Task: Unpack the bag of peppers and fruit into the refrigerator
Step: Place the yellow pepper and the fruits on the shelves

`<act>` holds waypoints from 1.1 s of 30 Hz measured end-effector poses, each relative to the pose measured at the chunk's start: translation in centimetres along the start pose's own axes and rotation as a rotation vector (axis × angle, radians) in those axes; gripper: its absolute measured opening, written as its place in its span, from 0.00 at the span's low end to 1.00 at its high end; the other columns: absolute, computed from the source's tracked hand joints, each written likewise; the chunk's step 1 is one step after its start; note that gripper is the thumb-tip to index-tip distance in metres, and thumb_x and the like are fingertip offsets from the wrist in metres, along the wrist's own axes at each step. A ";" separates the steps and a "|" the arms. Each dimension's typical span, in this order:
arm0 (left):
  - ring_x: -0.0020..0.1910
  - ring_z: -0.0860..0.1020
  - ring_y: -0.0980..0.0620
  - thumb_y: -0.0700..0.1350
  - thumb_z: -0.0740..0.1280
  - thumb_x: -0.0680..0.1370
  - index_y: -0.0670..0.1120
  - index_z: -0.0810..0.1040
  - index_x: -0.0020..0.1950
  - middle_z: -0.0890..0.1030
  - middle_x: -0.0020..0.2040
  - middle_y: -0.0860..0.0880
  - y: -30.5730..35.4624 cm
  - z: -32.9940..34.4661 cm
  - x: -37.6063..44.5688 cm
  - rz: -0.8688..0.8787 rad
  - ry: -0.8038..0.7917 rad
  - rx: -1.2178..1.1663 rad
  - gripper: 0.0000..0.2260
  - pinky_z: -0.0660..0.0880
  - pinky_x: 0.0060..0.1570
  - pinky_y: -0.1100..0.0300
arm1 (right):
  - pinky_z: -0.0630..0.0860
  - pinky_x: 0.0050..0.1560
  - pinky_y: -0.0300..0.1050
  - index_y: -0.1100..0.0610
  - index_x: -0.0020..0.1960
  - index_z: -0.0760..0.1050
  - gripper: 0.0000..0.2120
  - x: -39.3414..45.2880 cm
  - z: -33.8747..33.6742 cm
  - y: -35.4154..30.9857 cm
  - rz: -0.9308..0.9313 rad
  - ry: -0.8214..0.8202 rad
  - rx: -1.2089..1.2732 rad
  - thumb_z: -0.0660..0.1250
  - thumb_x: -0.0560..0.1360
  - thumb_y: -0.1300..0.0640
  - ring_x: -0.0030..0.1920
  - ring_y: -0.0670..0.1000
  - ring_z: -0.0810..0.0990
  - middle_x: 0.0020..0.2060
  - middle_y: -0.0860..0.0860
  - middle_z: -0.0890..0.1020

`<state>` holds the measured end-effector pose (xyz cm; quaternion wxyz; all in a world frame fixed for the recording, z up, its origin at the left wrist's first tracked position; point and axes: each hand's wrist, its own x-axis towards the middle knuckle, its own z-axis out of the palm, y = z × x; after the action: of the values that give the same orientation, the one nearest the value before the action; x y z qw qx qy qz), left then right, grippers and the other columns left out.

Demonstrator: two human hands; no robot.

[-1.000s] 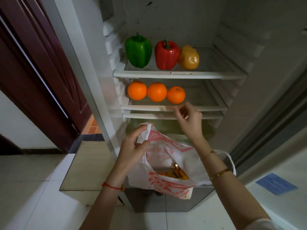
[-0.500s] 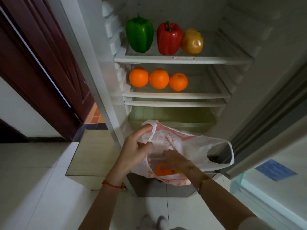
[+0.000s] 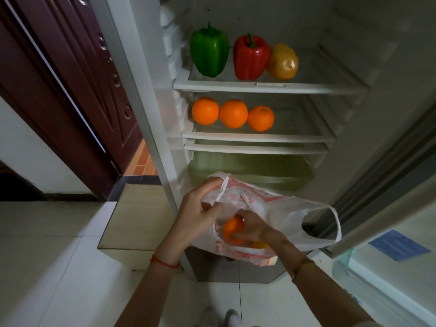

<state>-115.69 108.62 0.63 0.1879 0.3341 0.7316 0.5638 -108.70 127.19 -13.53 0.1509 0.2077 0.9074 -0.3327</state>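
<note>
Standing at the open refrigerator (image 3: pixel 377 95), I hold the bag (image 3: pixel 283 208) below its shelves, my left hand (image 3: pixel 198 220) pinching one handle while my right hand (image 3: pixel 252 226) inside grips an orange (image 3: pixel 230 228).

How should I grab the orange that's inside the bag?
Reach down through the open mouth of the plastic bag and wrap fingers round the middle of the orange, as the right hand does; it is round, so any side grips. The left hand holding a handle keeps the mouth open.
</note>
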 end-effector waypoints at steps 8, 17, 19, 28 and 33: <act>0.42 0.78 0.63 0.35 0.68 0.75 0.64 0.73 0.59 0.76 0.55 0.70 0.4 0.8 2.1 0.062 0.009 0.056 0.24 0.72 0.41 0.72 | 0.78 0.48 0.35 0.49 0.65 0.68 0.29 -3.6 -8.2 -1.0 -0.200 0.418 0.597 0.78 0.69 0.57 0.57 0.46 0.77 0.58 0.44 0.74; 0.51 0.75 0.75 0.31 0.65 0.76 0.67 0.69 0.54 0.73 0.53 0.70 1.5 2.0 4.2 0.119 0.028 0.023 0.28 0.75 0.49 0.74 | 0.75 0.59 0.42 0.54 0.70 0.64 0.33 -3.8 -16.1 -1.6 -0.256 0.989 0.765 0.76 0.71 0.57 0.61 0.51 0.76 0.65 0.52 0.72; 0.57 0.76 0.67 0.32 0.65 0.76 0.66 0.69 0.56 0.72 0.56 0.70 1.3 2.1 4.5 0.111 0.028 0.023 0.27 0.76 0.55 0.68 | 0.74 0.59 0.40 0.55 0.71 0.64 0.32 -2.8 -17.8 -1.8 -0.234 1.079 0.747 0.75 0.72 0.56 0.62 0.51 0.76 0.64 0.52 0.73; 0.54 0.81 0.58 0.32 0.65 0.75 0.66 0.72 0.58 0.79 0.58 0.60 0.7 1.5 4.8 0.083 0.040 -0.016 0.27 0.81 0.49 0.61 | 0.72 0.61 0.49 0.59 0.70 0.67 0.34 3.1 -20.4 -0.8 -0.013 1.112 0.470 0.74 0.70 0.46 0.64 0.57 0.75 0.64 0.57 0.75; 0.51 0.83 0.53 0.32 0.65 0.76 0.65 0.72 0.58 0.80 0.58 0.57 0.4 1.4 4.7 0.055 0.036 -0.035 0.26 0.82 0.48 0.51 | 0.68 0.59 0.42 0.59 0.71 0.66 0.33 3.9 -20.2 -0.7 -0.024 1.110 0.522 0.73 0.72 0.48 0.65 0.56 0.75 0.65 0.57 0.76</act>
<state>-117.99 112.93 1.10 0.1652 0.3404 0.7154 0.5874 -115.14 141.26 0.06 -0.4037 0.3698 0.7414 -0.3880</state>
